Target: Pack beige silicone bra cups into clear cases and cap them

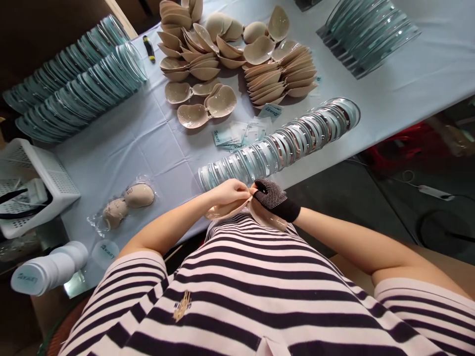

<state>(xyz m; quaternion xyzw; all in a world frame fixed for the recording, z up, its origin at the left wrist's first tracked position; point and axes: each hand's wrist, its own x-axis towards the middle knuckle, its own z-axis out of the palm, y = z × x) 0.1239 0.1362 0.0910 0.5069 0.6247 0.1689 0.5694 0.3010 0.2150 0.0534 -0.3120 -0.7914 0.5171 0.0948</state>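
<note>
Close to my striped shirt, both hands hold one beige bra cup pair (pixel 226 211). My left hand (pixel 229 192) is bare and pinches its upper edge. My right hand (pixel 270 194) wears a black dotted glove and grips the same piece from the right. A long row of clear plastic shell packs (pixel 282 144) lies on the table just beyond my hands. Further back sit several stacks of loose beige cups (pixel 237 54).
The table has a pale blue cloth (pixel 148 143). Rows of clear shells lie at far left (pixel 77 89) and far right (pixel 367 34). A bagged cup pair (pixel 126 203), small labels (pixel 241 133), a white basket (pixel 33 188) and white label rolls (pixel 48 271) sit left.
</note>
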